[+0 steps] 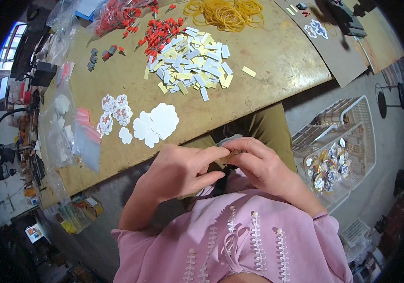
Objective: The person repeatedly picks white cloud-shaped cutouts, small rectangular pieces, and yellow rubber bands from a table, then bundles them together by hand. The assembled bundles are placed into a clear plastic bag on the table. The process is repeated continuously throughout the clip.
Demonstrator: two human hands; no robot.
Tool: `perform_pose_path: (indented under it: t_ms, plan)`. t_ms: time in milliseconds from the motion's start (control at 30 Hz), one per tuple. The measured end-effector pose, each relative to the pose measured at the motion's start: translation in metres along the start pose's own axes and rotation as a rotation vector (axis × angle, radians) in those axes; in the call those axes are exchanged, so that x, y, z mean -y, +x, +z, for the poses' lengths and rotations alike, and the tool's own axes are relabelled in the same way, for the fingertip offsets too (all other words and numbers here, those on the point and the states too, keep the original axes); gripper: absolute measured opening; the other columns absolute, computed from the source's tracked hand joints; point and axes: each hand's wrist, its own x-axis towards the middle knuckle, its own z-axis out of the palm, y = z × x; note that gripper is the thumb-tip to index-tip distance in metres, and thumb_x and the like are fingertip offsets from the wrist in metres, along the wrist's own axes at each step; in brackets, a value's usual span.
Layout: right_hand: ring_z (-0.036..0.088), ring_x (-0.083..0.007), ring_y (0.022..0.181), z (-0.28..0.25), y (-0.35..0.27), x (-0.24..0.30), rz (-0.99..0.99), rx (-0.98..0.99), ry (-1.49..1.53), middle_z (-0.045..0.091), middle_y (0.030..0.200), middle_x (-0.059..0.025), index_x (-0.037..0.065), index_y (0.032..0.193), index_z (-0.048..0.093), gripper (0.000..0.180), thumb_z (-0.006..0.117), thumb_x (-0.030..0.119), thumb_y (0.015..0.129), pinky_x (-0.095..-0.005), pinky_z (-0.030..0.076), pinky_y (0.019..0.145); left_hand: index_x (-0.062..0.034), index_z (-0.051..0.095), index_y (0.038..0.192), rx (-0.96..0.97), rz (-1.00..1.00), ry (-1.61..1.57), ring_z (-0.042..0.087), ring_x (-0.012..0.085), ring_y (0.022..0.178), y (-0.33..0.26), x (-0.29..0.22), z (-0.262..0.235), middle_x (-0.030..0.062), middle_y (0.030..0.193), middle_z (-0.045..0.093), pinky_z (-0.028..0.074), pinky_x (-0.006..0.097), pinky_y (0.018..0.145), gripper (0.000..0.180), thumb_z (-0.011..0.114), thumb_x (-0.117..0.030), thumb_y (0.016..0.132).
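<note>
My two hands meet above my lap, just off the table's near edge. My right hand pinches something small, with a grey part and an amber-brown part showing past the fingers; its kind is mostly hidden. The curled left hand reaches its index finger to the same spot, its thumb lying lower and apart. On the table nearest the left hand are white scalloped cards and smaller printed flower-shaped pieces. Farther back lies a heap of white and pale-yellow strips, against red-tipped small parts.
Amber rubber bands are piled at the table's far side. Clear plastic bags lie along its left end. A few grey parts sit near the red ones. Plastic crates, one with flower-shaped items, stand on the floor to the right.
</note>
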Motion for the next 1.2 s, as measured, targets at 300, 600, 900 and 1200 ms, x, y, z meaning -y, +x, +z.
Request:
perform_pose_path:
  t_ms: [300,600,900,1200]
  plan:
    - [0.069,-0.0364,0.111,0.005,0.004,0.0,-0.007,-0.02,-0.016,0.068,0.122,-0.0182,-0.002,0.106,0.068,0.022,0.073,-0.005,0.085,-0.0423,0.059,0.091,-0.0125,0.072,0.112,-0.114,0.124,0.155,0.071,0.0243,0.065,-0.004,0.018,0.026,0.0058,0.074,0.071,0.053,0.038,0.055,0.029,0.084,-0.023,0.088]
    - [0.07,-0.0339,0.107,-0.002,0.01,0.003,0.017,-0.075,-0.008,0.069,0.116,-0.0157,-0.001,0.105,0.068,0.022,0.074,-0.009,0.086,-0.0404,0.06,0.088,-0.0097,0.077,0.114,-0.409,0.066,0.018,0.069,0.0169,0.082,-0.008,0.018,0.044,0.0066,0.11,0.071,0.056,0.032,0.07,0.034,0.089,-0.008,0.082]
    - [0.07,-0.0312,0.105,-0.004,0.011,0.011,0.126,-0.106,0.025,0.068,0.115,-0.0145,0.001,0.104,0.069,0.023,0.076,-0.01,0.085,-0.0379,0.059,0.085,-0.0024,0.078,0.105,-0.507,-0.062,-0.524,0.073,0.0191,0.087,-0.004,0.021,0.062,0.0094,0.103,0.077,0.057,0.031,0.075,0.023,0.088,-0.006,0.085]
    - [0.069,-0.0303,0.101,-0.011,0.013,0.007,0.342,0.083,0.17,0.067,0.112,-0.0135,0.001,0.103,0.07,0.014,0.076,-0.001,0.091,-0.038,0.058,0.083,-0.0018,0.078,0.097,-0.604,0.059,-0.433,0.072,0.0201,0.081,0.007,0.025,0.078,0.0099,0.091,0.076,0.056,0.031,0.071,0.009,0.081,0.0,0.089]
